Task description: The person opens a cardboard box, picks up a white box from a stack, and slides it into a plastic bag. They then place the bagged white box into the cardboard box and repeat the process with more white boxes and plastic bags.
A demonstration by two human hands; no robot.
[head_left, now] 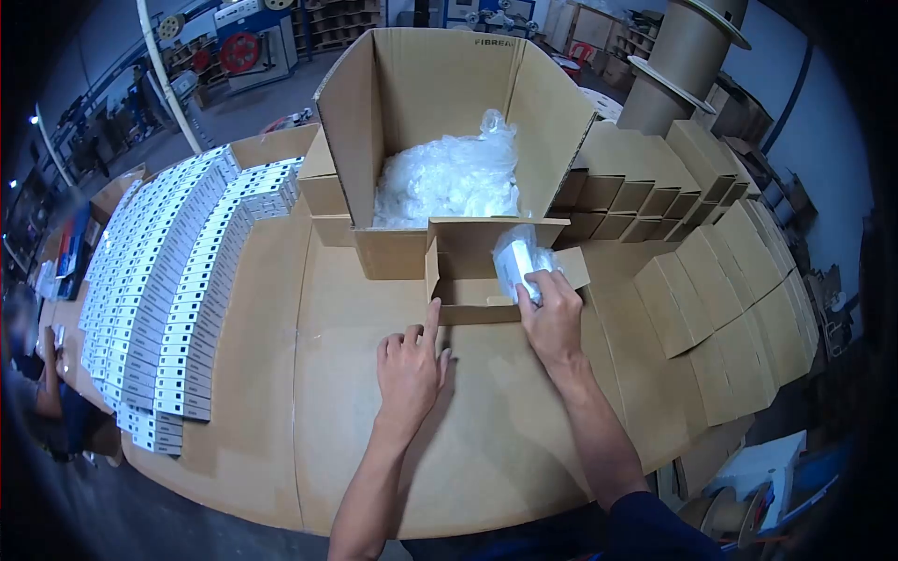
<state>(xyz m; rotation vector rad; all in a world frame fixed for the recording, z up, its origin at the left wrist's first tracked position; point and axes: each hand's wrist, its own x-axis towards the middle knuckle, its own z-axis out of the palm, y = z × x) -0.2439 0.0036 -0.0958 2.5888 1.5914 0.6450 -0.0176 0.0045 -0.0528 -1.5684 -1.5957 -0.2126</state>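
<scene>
A small open cardboard box (477, 315) lies in front of a large open carton (449, 84) that holds clear plastic wrap (449, 175). My right hand (554, 323) grips a white item in clear bubble wrap (516, 264), over the right end of the small box. What lies inside the wrapping is partly hidden. My left hand (412, 365) has its index finger stretched out to the small box's lower left corner, the other fingers loosely bent, and nothing is in it.
Long stacks of small white boxes (192, 290) cover the table's left side. Folded brown boxes (720, 309) stand in rows at the right. Large spools (683, 65) rise behind them. Part of another person (51, 383) shows at the far left.
</scene>
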